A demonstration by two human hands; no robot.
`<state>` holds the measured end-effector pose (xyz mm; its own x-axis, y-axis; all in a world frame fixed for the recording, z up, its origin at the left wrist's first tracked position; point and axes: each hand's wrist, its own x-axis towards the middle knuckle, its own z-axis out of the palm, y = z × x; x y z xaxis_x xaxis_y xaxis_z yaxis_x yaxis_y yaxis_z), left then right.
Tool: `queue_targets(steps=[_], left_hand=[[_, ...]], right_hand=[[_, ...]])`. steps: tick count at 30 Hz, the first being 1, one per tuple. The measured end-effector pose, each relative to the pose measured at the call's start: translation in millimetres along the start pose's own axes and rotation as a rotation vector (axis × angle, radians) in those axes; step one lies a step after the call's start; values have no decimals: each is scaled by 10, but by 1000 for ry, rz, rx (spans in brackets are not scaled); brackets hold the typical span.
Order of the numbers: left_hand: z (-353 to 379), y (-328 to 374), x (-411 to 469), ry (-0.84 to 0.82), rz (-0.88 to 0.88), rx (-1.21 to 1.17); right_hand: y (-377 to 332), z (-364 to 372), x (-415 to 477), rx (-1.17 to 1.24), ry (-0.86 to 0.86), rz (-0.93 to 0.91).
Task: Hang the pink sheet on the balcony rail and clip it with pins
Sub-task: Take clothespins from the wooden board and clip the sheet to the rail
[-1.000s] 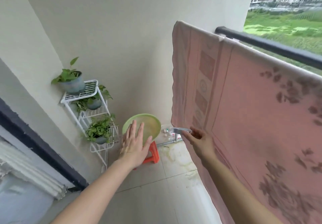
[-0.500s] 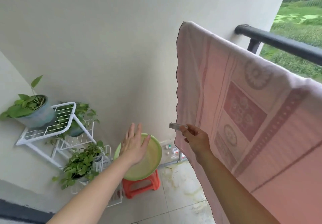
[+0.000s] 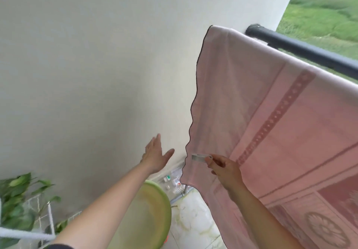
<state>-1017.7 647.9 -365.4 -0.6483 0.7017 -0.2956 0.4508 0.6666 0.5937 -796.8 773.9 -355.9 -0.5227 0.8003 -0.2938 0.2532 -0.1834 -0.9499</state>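
The pink woven sheet (image 3: 271, 123), soft and towel-like, with darker rose bands, dotted stripes and round flower medallions, hangs draped over the round black metal balcony rail (image 3: 302, 49). Its dark-trimmed scalloped side edge falls nearly straight down beside the plain white wall (image 3: 96, 65). The small pale translucent clothes pin (image 3: 199, 156) lies about level, its long axis pointing left, in front of the sheet close to that wavy edge. The right hand (image 3: 225, 171) has a narrow grip, pinching the pin's near end. The left hand (image 3: 156, 155) has a wide grip, fingers straight, holding nothing, above a round glossy green plastic basin (image 3: 151, 215).
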Motion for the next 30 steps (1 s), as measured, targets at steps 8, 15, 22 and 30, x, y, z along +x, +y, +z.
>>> queue_targets(steps=[8, 15, 22, 30], left_hand=[[-342, 822, 1033, -387, 221, -537], [-470, 1145, 1473, -814, 440, -785], [-426, 1110, 1610, -833, 384, -938], [-430, 1072, 1672, -782, 388, -828]], right_hand=[[69, 49, 80, 117, 133, 154], [-109, 12, 91, 136, 108, 185], [-557, 69, 79, 71, 29, 99], [-1463, 177, 122, 14, -12, -148]])
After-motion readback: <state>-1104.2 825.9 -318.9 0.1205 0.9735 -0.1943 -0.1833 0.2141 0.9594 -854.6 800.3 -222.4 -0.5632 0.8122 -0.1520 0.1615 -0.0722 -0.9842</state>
